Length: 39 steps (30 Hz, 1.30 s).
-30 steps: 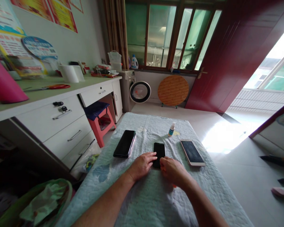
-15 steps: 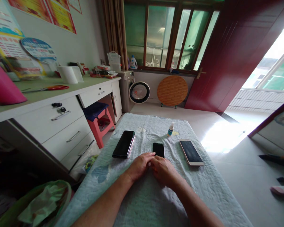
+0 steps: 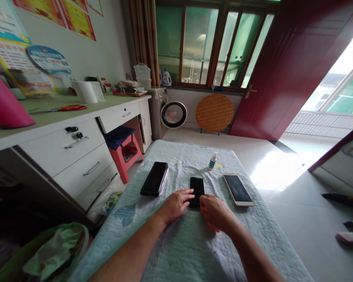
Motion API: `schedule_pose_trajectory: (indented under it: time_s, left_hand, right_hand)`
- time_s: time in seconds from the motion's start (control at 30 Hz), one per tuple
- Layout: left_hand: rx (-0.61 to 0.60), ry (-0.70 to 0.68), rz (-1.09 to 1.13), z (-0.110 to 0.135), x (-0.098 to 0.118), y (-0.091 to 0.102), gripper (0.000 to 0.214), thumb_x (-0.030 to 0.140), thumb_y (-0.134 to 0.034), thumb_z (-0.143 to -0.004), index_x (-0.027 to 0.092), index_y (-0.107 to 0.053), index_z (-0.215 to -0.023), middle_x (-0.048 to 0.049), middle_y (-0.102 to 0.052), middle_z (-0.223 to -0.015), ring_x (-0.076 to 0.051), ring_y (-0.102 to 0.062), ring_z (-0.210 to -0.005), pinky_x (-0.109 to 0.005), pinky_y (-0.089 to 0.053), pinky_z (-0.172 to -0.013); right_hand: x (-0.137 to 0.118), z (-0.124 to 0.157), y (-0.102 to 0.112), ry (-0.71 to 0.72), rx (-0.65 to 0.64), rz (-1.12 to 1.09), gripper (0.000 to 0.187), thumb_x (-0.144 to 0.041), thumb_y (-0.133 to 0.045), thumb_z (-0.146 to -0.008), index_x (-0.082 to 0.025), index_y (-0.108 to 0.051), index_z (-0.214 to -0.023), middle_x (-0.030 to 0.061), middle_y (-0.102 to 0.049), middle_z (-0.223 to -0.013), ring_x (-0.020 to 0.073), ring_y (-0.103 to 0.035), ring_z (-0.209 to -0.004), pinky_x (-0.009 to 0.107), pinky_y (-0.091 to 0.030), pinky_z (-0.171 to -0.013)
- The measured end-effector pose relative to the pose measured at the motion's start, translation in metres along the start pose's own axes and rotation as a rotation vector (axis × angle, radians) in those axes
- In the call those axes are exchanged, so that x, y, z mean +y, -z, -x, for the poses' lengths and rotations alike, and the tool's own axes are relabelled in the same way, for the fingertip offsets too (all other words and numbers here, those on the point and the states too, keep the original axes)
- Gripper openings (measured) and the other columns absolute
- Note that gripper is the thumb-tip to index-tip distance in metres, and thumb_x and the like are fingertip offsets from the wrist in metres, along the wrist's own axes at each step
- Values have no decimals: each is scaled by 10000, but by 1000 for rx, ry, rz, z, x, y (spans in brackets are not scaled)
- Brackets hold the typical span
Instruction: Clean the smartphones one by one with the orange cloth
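A black smartphone [image 3: 197, 190] lies face up in the middle of the cloth-covered surface. My left hand [image 3: 178, 201] rests flat beside it, fingers stretched out, their tips at the phone's left edge. At the lower right edge of the phone, my right hand [image 3: 216, 211] is closed in a fist around something orange [image 3: 217, 230]. Only small bits of it show below the fingers, so its kind is unclear. To the left is a stack of phones [image 3: 155, 179] with a black screen on top. A gold-framed phone [image 3: 238, 189] lies to the right.
Behind the phones stands a small spray bottle [image 3: 212, 161]. A pale blue quilted cloth [image 3: 176, 250] covers the surface. To the left are a desk [image 3: 85, 137] with drawers, a red stool [image 3: 126, 156] and a green bin [image 3: 82, 239].
My right hand has moved right, away from my left hand, uncovering the lower part of the black smartphone. The orange thing in it now shows. My left hand stays almost in place.
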<state>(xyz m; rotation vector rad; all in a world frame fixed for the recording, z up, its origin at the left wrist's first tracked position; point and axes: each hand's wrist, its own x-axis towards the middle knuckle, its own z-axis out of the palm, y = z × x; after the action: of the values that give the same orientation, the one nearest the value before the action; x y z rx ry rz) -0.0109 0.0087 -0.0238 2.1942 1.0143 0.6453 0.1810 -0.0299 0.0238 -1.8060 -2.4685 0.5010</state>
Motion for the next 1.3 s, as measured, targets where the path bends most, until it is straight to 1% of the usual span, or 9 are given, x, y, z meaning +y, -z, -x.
schedule_pose_trajectory:
  time_s: [0.2,0.33,0.4,0.47,0.57,0.67,1.03,1.13,1.3]
  left_hand:
    - [11,-15,-16,0,-2,-2,415,77,-532,-806,196,-689,-1172,-74,-584,-1371,-207,-517,-1291,-386,-380,-1127]
    - [5,-19,-41,3,2,1,446,78,-557,-778,177,-675,-1197,-90,-571,-1383,-218,-507,-1300,-380,-366,-1134]
    - [5,-19,-46,5,4,2,452,132,-632,-758,162,-667,-1207,-108,-567,-1384,-240,-503,-1302,-391,-358,-1137]
    - [11,-16,-38,6,4,2,476,196,-704,-736,153,-662,-1209,-118,-564,-1385,-258,-501,-1301,-401,-355,-1139]
    - [25,-3,-24,6,3,0,474,212,-734,-738,162,-662,-1204,-106,-570,-1382,-257,-501,-1302,-405,-349,-1143]
    - [37,4,-23,5,1,-2,432,197,-725,-762,190,-669,-1190,-83,-582,-1372,-247,-510,-1295,-410,-355,-1140]
    - [46,12,-49,4,3,-2,425,199,-769,-759,177,-678,-1173,-97,-587,-1364,-248,-522,-1285,-411,-375,-1127]
    - [41,13,-51,4,4,-2,417,202,-762,-765,189,-680,-1173,-91,-586,-1366,-251,-520,-1287,-415,-375,-1127]
    - [26,14,-41,3,3,-1,397,224,-724,-799,204,-671,-1192,-84,-571,-1382,-249,-511,-1298,-413,-370,-1128]
  right_hand:
    - [18,0,7,24,-5,-44,114,-84,-509,-767,-169,-583,-750,13,-599,-749,117,-495,-662,234,-286,-604]
    - [24,-4,6,-23,197,-100,100,-129,-499,-824,-182,-584,-819,11,-594,-816,122,-519,-715,229,-325,-651]
    - [23,-8,3,-84,326,-98,111,-176,-481,-877,-187,-590,-863,26,-595,-894,128,-533,-750,233,-348,-679]
    - [20,-11,-2,-129,390,-84,142,-209,-472,-910,-189,-607,-871,41,-600,-926,143,-550,-800,240,-364,-714]
    - [18,-15,-8,-139,351,-86,186,-217,-481,-920,-189,-651,-850,50,-626,-894,159,-574,-852,244,-374,-757]
    - [18,-16,-9,-111,274,-117,212,-201,-488,-902,-188,-684,-819,48,-653,-849,146,-594,-799,232,-375,-730]
    - [16,2,10,-40,64,-235,171,-131,-565,-719,-187,-722,-756,19,-702,-700,136,-608,-669,218,-339,-597]
    - [17,2,8,-26,65,-257,148,-129,-574,-708,-187,-709,-732,9,-687,-672,132,-593,-654,216,-332,-593]
    - [20,-7,2,-90,211,-296,130,-159,-554,-780,-178,-667,-718,8,-661,-650,133,-574,-642,224,-337,-606]
